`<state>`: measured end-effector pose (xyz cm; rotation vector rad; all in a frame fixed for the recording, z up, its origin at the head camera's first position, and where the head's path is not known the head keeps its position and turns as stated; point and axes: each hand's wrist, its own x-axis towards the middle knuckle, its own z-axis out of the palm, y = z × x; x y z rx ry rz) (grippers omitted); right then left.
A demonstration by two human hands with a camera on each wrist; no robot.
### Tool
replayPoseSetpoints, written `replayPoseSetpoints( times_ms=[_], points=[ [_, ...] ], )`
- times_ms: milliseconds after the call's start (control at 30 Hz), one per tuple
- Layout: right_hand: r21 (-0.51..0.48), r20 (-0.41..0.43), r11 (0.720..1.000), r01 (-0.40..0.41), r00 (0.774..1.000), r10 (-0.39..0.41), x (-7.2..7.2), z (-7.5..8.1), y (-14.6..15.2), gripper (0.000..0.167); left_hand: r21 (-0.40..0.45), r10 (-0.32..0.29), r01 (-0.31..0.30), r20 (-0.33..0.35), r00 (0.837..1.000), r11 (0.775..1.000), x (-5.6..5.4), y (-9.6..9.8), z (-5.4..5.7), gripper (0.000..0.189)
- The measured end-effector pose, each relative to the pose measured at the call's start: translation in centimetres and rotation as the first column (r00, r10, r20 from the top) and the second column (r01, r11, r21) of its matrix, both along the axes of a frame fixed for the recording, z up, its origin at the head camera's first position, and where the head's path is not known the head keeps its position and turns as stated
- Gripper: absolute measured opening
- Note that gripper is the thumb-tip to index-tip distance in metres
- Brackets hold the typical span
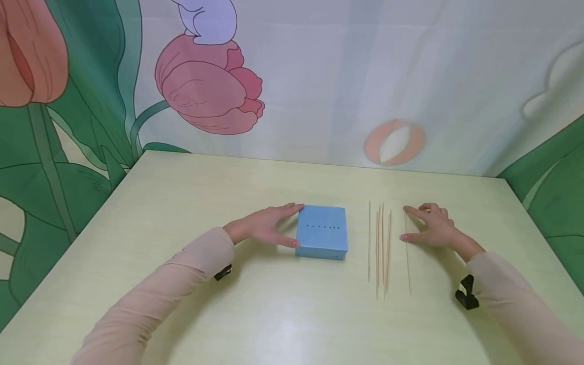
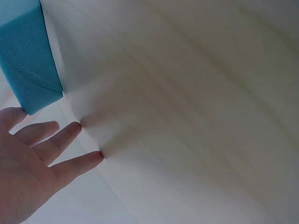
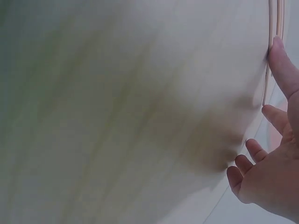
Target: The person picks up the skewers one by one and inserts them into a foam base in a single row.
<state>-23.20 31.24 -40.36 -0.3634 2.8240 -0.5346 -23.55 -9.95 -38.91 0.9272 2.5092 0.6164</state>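
A light blue foam block [image 1: 321, 239] with a row of small holes across its top lies flat on the table. My left hand [image 1: 265, 225] is at its left side, thumb at the near corner and fingers by the far one. In the left wrist view the block [image 2: 30, 60] is beside spread, fairly straight fingers [image 2: 70, 165]. To the right, my right hand [image 1: 433, 229] touches a thin wooden stick [image 1: 408, 271] with thumb and index finger well apart along its length. The right wrist view shows these fingers [image 3: 282, 67] extended against the stick.
Several more thin sticks [image 1: 369, 243] lie roughly parallel between the block and my right hand. The pale wooden table [image 1: 219, 314] ends at the back against a printed curtain [image 1: 310, 91] with flowers and leaves. Black wrist straps [image 1: 466, 293] show at both sleeves.
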Motion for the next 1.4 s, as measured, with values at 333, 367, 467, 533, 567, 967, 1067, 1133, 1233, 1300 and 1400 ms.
replayPoseSetpoints(
  times_ms=[333,367,467,533,567,967,1067,1133,1233,1300,1400],
  points=[
    [-0.010,0.012,1.000,0.004,1.000,-0.004,-0.3,-0.2,-0.1,0.087,-0.010,0.034,-0.034,0.039,0.999,0.999,0.2,0.1,0.3,0.096],
    [-0.019,0.012,1.000,0.004,1.000,-0.004,-0.3,-0.2,-0.1,0.087,-0.010,0.037,-0.037,0.042,0.998,0.999,0.2,0.2,0.3,0.096],
    [-0.043,0.017,0.999,0.014,1.000,-0.013,-0.4,-0.2,0.0,0.086,-0.006,0.042,-0.042,0.047,0.998,0.999,0.2,0.2,0.2,0.095],
    [-0.057,0.020,0.998,0.022,1.000,-0.021,-0.5,-0.1,0.0,0.085,-0.005,0.045,-0.045,0.049,0.998,0.999,0.2,0.2,0.1,0.095],
    [-0.066,0.022,0.997,0.027,0.999,-0.026,-0.5,-0.1,0.0,0.084,-0.007,0.047,-0.047,0.049,0.998,0.999,0.1,0.2,0.1,0.095],
    [-0.270,0.001,0.963,0.012,1.000,-0.012,0.2,0.0,0.0,0.085,-0.017,0.070,-0.069,0.048,0.996,0.997,0.1,0.1,-0.2,0.095],
    [-0.378,-0.014,0.926,-0.016,1.000,0.011,0.4,0.1,0.0,0.082,-0.020,0.071,-0.070,0.050,0.996,0.997,0.0,0.1,-0.3,0.095],
    [-0.455,-0.011,0.890,-0.025,1.000,0.022,0.6,0.1,-0.1,0.081,-0.024,0.074,-0.073,0.047,0.996,0.997,0.0,0.1,-0.4,0.095],
    [-0.553,0.031,0.833,0.005,0.999,0.015,0.9,0.3,-0.2,0.084,-0.029,0.077,-0.076,0.039,0.996,0.997,0.0,0.1,-0.4,0.095],
    [-0.603,0.066,0.797,0.038,0.998,0.002,1.2,0.4,-0.4,0.085,-0.029,0.079,-0.078,0.038,0.996,0.997,-0.1,0.1,-0.4,0.095],
    [-0.648,0.084,0.759,0.069,0.996,-0.019,1.4,0.6,-0.6,0.086,-0.026,0.078,-0.077,0.038,0.996,0.997,-0.1,0.2,-0.5,0.095]
  ],
)
